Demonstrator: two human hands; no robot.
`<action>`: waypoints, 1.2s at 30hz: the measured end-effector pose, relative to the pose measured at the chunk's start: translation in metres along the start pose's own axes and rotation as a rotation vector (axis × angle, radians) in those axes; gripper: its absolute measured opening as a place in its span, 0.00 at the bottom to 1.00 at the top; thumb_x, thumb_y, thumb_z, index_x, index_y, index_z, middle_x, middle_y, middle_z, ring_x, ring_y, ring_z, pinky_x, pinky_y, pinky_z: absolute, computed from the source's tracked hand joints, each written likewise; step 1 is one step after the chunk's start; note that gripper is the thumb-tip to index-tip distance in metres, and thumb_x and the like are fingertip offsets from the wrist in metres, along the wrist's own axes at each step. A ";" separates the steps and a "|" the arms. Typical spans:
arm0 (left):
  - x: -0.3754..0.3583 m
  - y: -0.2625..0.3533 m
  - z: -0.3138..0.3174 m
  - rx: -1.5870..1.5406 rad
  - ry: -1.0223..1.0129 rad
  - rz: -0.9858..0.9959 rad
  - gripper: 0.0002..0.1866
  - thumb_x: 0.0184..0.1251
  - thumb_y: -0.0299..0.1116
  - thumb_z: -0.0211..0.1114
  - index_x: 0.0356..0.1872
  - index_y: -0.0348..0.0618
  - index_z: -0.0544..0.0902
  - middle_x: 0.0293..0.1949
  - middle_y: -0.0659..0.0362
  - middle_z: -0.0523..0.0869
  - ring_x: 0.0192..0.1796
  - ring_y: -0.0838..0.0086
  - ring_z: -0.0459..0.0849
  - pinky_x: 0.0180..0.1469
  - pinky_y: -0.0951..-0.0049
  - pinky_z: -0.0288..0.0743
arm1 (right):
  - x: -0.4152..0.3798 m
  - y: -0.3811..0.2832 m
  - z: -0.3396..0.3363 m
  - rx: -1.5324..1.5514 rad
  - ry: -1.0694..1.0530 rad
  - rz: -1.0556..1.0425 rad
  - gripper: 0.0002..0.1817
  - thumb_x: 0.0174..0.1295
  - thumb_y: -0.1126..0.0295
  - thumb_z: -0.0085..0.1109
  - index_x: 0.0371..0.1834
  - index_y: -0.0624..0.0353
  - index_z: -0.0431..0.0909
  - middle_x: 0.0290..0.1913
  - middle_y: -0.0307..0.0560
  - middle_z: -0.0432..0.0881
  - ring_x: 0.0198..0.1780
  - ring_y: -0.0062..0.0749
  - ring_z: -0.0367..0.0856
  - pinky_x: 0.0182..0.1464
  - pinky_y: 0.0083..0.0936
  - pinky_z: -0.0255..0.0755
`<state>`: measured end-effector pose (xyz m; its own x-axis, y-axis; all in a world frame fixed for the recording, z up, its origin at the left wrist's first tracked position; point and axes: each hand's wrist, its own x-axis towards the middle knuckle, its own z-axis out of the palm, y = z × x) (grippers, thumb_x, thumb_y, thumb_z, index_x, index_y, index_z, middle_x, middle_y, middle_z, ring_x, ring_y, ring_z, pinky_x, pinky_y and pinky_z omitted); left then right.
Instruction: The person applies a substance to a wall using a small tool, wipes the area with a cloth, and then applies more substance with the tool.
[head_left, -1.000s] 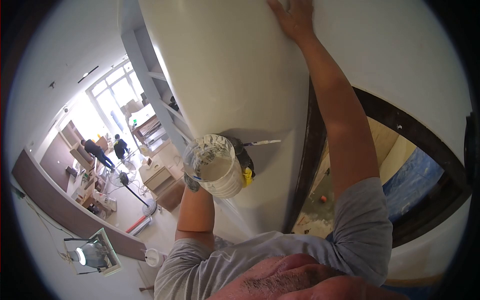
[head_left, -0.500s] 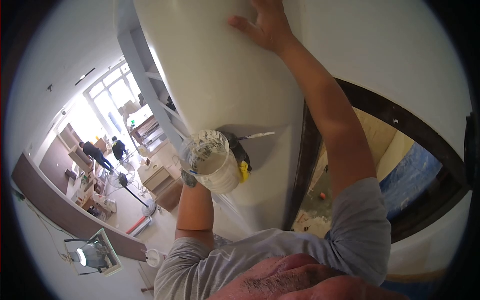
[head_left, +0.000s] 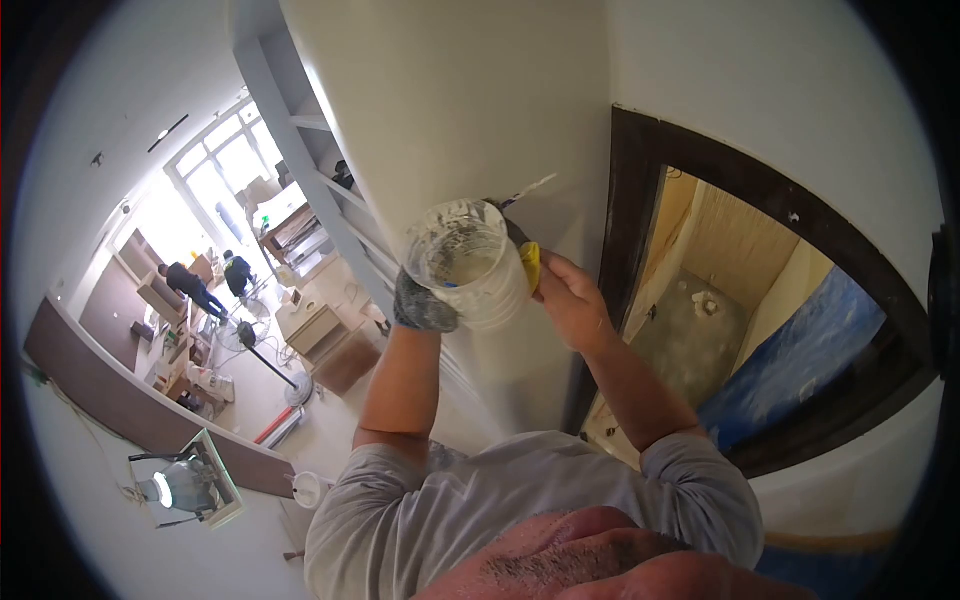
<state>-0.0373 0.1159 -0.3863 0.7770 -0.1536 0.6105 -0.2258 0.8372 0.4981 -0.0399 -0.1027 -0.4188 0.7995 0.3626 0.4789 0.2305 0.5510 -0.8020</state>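
Note:
A clear plastic bucket (head_left: 478,290) with pale, wet-looking residue inside is held up in front of the wall. My left hand (head_left: 424,300), in a dark grey glove, grips it from the left and below. A tool with a pale-tipped thin end (head_left: 528,189) sticks out behind the bucket's far rim, beside something dark. At the bucket's right side is a yellow item (head_left: 530,266). My bare right hand (head_left: 568,300) has its fingers closed on the yellow item.
A dark-framed opening (head_left: 640,150) is at the right, with blue sheeting (head_left: 800,350) inside. Shelves (head_left: 335,185) line the left wall edge. Two people (head_left: 195,290) work far left, near a standing fan (head_left: 247,335). A work lamp (head_left: 185,495) is lower left.
My right hand has come down from the wall to the yellow item. The bucket and my left hand have moved up and to the right.

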 end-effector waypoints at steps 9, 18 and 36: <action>-0.018 -0.009 0.033 0.654 -0.138 0.196 0.18 0.79 0.34 0.57 0.61 0.32 0.78 0.54 0.47 0.86 0.52 0.61 0.87 0.55 0.62 0.86 | -0.017 -0.025 0.016 -0.040 0.134 0.088 0.17 0.76 0.70 0.57 0.62 0.69 0.80 0.52 0.47 0.86 0.52 0.29 0.85 0.58 0.26 0.78; -0.032 -0.002 0.045 0.713 0.019 0.116 0.59 0.21 0.42 0.95 0.65 0.33 0.77 0.60 0.52 0.84 0.62 0.67 0.83 0.67 0.61 0.75 | 0.000 -0.038 0.020 -0.603 0.186 -0.155 0.11 0.76 0.72 0.56 0.52 0.67 0.83 0.45 0.43 0.87 0.46 0.21 0.83 0.51 0.23 0.77; -0.036 0.007 -0.021 0.561 0.078 0.256 0.49 0.48 0.48 0.86 0.69 0.33 0.72 0.63 0.51 0.82 0.63 0.61 0.82 0.67 0.59 0.76 | 0.003 -0.037 0.010 -0.229 0.022 0.030 0.14 0.75 0.71 0.59 0.58 0.67 0.79 0.48 0.46 0.85 0.45 0.26 0.84 0.51 0.23 0.79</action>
<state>-0.0548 0.1378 -0.4178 0.6930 0.0722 0.7173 -0.6688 0.4358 0.6023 -0.0514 -0.1141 -0.3839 0.8189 0.3585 0.4483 0.3248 0.3546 -0.8768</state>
